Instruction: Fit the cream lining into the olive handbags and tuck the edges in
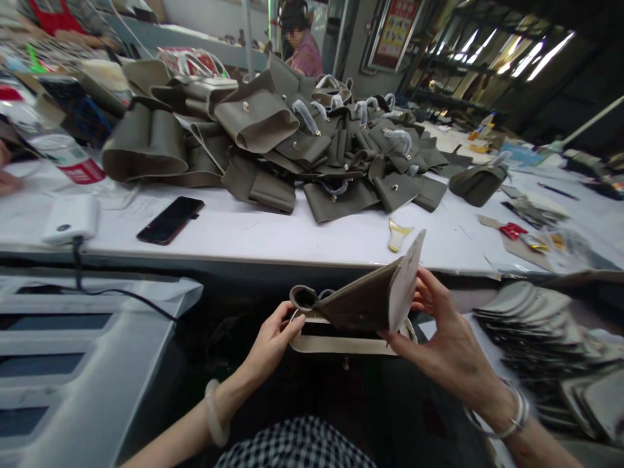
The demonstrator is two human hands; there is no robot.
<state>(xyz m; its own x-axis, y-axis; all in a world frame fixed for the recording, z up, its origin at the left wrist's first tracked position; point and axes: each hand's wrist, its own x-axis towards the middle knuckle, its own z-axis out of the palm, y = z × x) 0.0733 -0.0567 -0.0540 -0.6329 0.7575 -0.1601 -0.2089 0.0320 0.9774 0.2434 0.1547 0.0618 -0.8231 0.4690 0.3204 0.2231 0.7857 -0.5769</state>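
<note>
Head view: dark leather piece [363,299] in front of the white surface [292,237], above a pale-rimmed frame [341,344]. Left hand [273,335]: fingers pinched on the frame's left end. Right hand [446,344]: fingers clamped on the leather piece's right edge, thumb below. Pile of leather parts [292,143] on the surface; phone [170,220] near it, left side.

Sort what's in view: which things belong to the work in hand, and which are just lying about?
Likely part of the work:
- grey-brown piece in the right hand
- pale strip at the left hand
- heap of similar pieces
- stacked panels

Probably just lying about:
- phone
- bottle
- white box with black cable
- pen
</note>
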